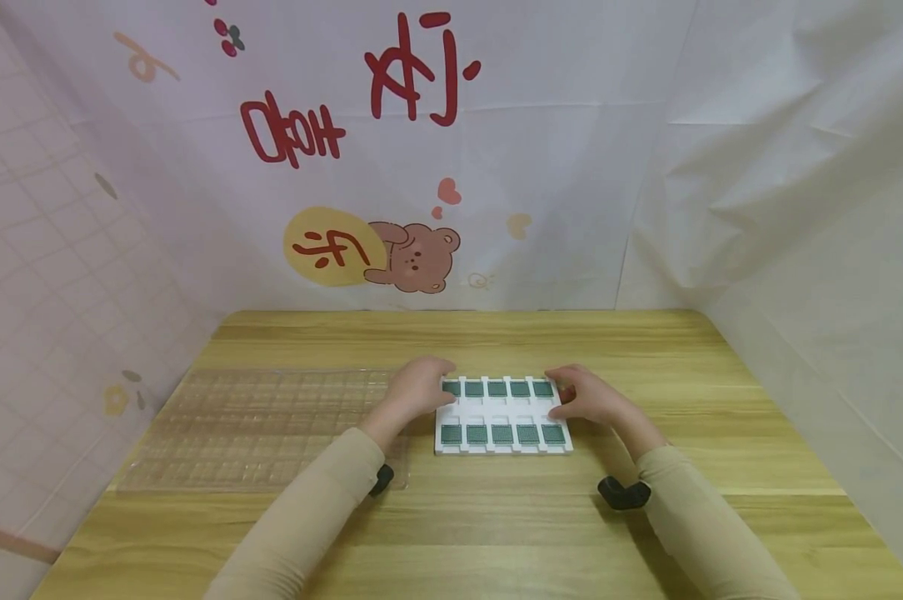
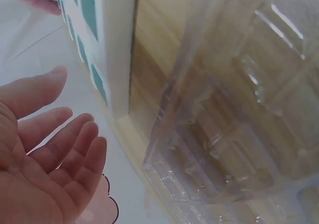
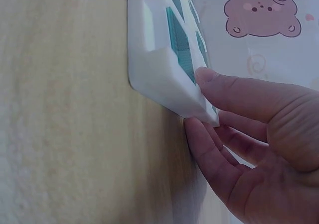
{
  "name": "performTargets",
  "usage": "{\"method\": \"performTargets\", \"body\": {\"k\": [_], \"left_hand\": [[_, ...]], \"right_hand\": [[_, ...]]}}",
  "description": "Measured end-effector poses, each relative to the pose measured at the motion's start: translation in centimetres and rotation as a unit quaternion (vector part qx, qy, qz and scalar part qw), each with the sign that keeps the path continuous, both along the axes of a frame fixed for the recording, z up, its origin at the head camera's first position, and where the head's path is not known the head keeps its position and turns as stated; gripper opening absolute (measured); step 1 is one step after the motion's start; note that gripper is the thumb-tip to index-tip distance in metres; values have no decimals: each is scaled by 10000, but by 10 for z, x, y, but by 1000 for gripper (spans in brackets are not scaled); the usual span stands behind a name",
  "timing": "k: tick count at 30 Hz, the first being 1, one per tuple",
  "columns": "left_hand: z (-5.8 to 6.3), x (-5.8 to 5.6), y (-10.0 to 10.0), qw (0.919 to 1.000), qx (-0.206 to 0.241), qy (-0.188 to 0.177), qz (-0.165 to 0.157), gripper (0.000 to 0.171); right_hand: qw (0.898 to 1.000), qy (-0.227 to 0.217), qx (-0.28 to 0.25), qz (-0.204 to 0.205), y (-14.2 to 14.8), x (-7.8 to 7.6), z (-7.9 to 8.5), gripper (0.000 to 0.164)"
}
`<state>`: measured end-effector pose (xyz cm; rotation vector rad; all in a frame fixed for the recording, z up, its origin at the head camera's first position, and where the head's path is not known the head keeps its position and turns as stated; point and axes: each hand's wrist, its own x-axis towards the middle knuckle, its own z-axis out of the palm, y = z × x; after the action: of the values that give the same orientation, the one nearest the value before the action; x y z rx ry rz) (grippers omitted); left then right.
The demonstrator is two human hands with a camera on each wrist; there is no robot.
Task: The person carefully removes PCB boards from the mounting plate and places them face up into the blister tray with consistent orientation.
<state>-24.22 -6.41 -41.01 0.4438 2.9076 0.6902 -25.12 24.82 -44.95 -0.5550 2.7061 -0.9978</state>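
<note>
A white tray (image 1: pixel 503 415) lies on the wooden table (image 1: pixel 496 525), holding two rows of green chips (image 1: pixel 497 388) in its pockets. My left hand (image 1: pixel 414 388) is at the tray's far left corner. In the left wrist view that hand (image 2: pixel 60 144) is open, palm towards the tray's side (image 2: pixel 119 50), with a gap between them. My right hand (image 1: pixel 582 397) is at the tray's right edge. The right wrist view shows the right hand (image 3: pixel 214 99) pinching the tray's corner (image 3: pixel 164 79), thumb on top and fingers under the edge.
A large clear plastic blister tray (image 1: pixel 264 425) with several empty pockets lies left of the white tray, its edge (image 2: pixel 214 134) close to my left hand. Printed cloth walls (image 1: pixel 451 167) enclose the table at the back and on both sides.
</note>
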Motion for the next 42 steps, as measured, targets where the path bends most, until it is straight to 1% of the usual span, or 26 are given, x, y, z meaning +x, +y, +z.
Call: {"method": "performTargets", "body": {"k": [7, 14, 17, 21, 26, 33, 42], "left_hand": [[-3, -6, 2, 9991, -344, 235, 15, 45], [-11, -13, 3, 9965, -594, 559, -206, 43], [-13, -15, 3, 9943, -738, 690, -326, 41], [-15, -18, 5, 9898, -1088, 800, -452, 36], [-17, -21, 8, 9849, -1386, 874, -555, 29], [-17, -23, 10, 9842, -1416, 884, -595, 23], [-19, -24, 9, 9874, -1212, 836, -578, 20]], "right_hand": [[10000, 55, -51, 38, 0, 1, 1, 74], [9999, -69, -99, -51, -2, 2, 2, 73], [9999, -89, -87, -54, -2, 2, 2, 73], [9999, -99, -111, -55, -2, 2, 2, 72], [9998, -114, -132, -47, -2, 2, 2, 72], [9999, -83, -59, -72, -1, 1, 1, 72], [9999, -83, -42, -82, -1, 2, 1, 72]]}}
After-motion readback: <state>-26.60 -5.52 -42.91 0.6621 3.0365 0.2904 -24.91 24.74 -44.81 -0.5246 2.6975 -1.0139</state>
